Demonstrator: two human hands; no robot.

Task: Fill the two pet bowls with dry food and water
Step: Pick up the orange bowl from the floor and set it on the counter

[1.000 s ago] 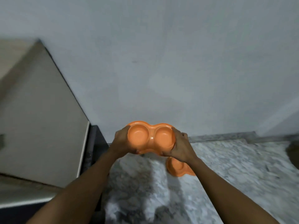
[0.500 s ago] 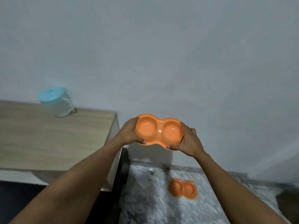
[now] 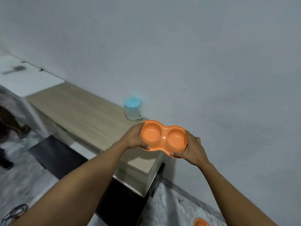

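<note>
An orange double pet bowl (image 3: 163, 137) with two round empty wells is held in the air above the right end of a wooden cabinet top (image 3: 78, 110). My left hand (image 3: 134, 137) grips its left end and my right hand (image 3: 193, 150) grips its right end, thumbs on the near rim. A second orange double bowl (image 3: 201, 222) lies on the marble floor at the bottom edge, only partly in view. A clear jug with a light blue lid (image 3: 132, 109) stands on the cabinet by the wall, just behind the held bowl.
A grey wall (image 3: 195, 62) fills the background. A white surface (image 3: 24, 79) adjoins the cabinet's far left end. The marble floor (image 3: 175, 204) lies to the right of the cabinet, with dark cables (image 3: 15, 212) at the bottom left.
The view has swung left and the bowl has come over the cabinet's right end. The jug now sits just behind the bowl. The bowl on the floor has slid to the bottom edge.
</note>
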